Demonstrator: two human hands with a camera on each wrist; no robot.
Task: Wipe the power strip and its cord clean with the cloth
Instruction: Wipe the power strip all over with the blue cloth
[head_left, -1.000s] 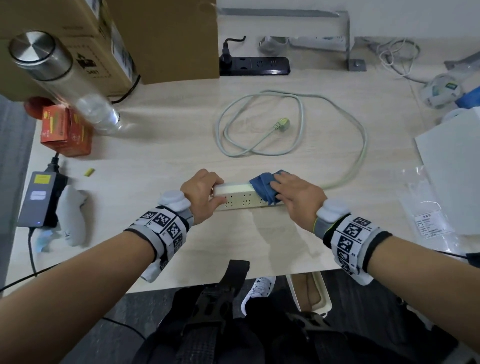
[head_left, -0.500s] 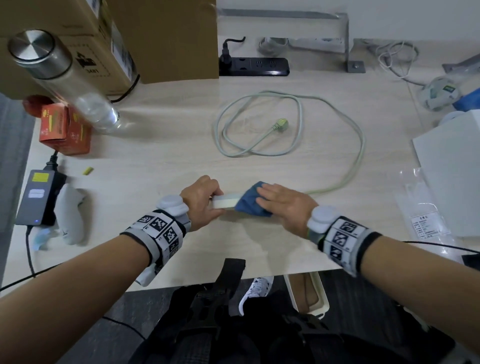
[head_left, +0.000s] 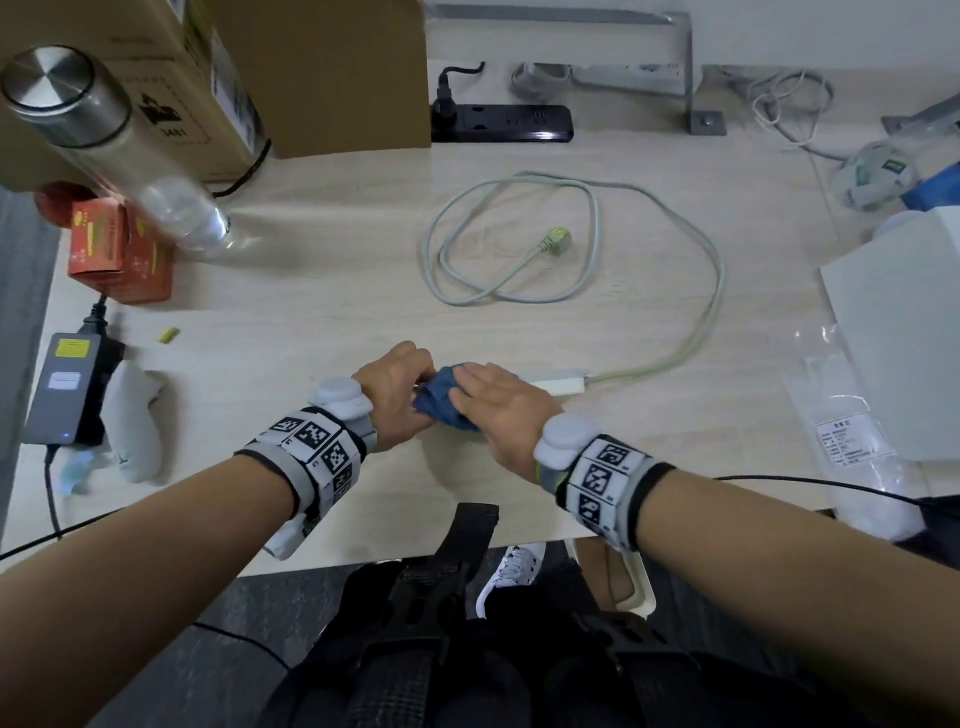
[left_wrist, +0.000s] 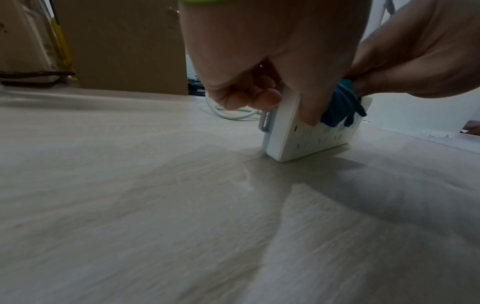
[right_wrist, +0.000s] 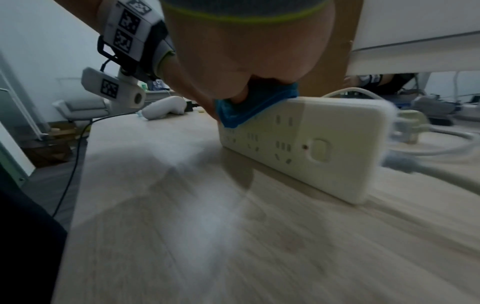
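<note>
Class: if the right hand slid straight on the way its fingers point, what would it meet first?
Probably the left hand, gripping the end of the power strip just past the cloth; depth is unclear.

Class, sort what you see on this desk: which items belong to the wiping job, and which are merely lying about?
Job: white plastic power strip; its pale grey cord; crumpled blue cloth; left hand; right hand.

Lying about: black power strip; orange carton; steel-capped clear bottle; brown cardboard box.
</note>
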